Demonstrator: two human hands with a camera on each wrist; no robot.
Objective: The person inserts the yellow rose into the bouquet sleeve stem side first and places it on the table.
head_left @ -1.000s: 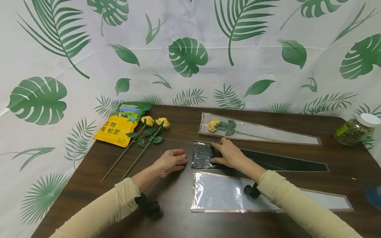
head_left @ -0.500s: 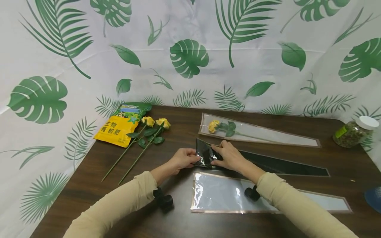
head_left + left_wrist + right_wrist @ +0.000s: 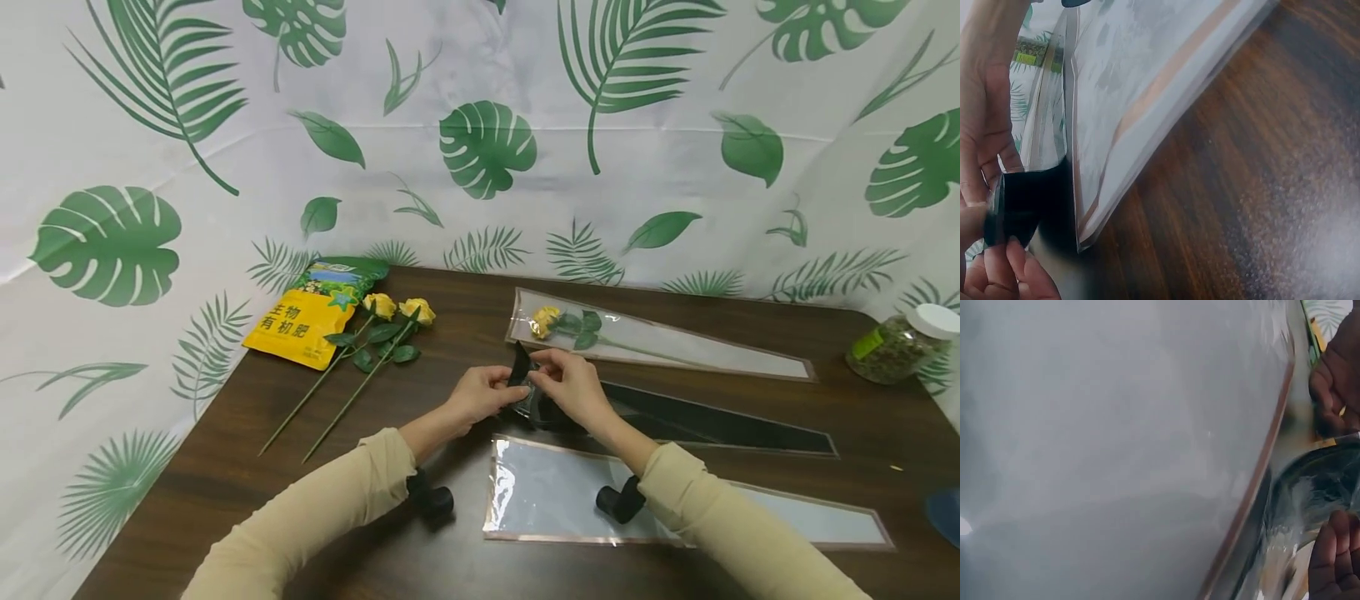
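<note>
The left hand (image 3: 480,395) and right hand (image 3: 573,385) pinch the raised end of a black sleeve (image 3: 720,419) on the desk (image 3: 217,483). Beyond it, a yellow rose (image 3: 544,322) lies along a white sleeve (image 3: 690,340); two roses (image 3: 417,312) lie by a bag (image 3: 288,332).

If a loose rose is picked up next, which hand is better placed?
Probably the left hand: it is nearer the loose roses, which lie on its side. The right hand is farther off. Both hold the black sleeve, so the left would first release it.
</note>
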